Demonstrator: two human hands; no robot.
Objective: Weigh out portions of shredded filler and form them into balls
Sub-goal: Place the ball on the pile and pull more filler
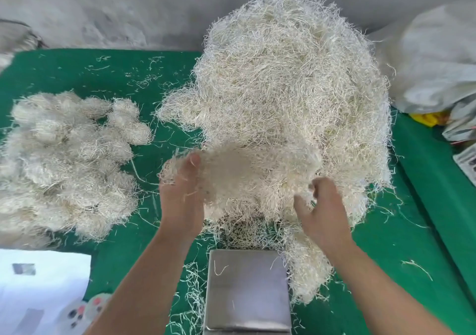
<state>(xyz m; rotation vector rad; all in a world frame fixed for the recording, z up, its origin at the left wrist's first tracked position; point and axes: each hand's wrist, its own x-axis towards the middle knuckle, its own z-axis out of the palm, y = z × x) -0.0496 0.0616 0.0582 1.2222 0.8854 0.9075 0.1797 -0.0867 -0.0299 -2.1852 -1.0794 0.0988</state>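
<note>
A tall heap of pale shredded filler [291, 90] rises at the centre right of the green table. A blurred clump of filler [239, 180] sits between my two hands at the heap's near foot. My left hand [181, 193] presses flat against the clump's left side. My right hand [322, 211] curls its fingers into the clump's right side. Several formed filler balls [69, 159] lie piled on the left. A steel scale pan [247, 291] stands below my hands with only a few loose strands on it.
Green cloth [154, 231] covers the table, strewn with stray shreds. White papers [38, 283] lie at the near left corner. A white plastic bag [438, 59] and yellow and printed packets [453, 123] crowd the right edge. A grey wall [103, 7] backs the table.
</note>
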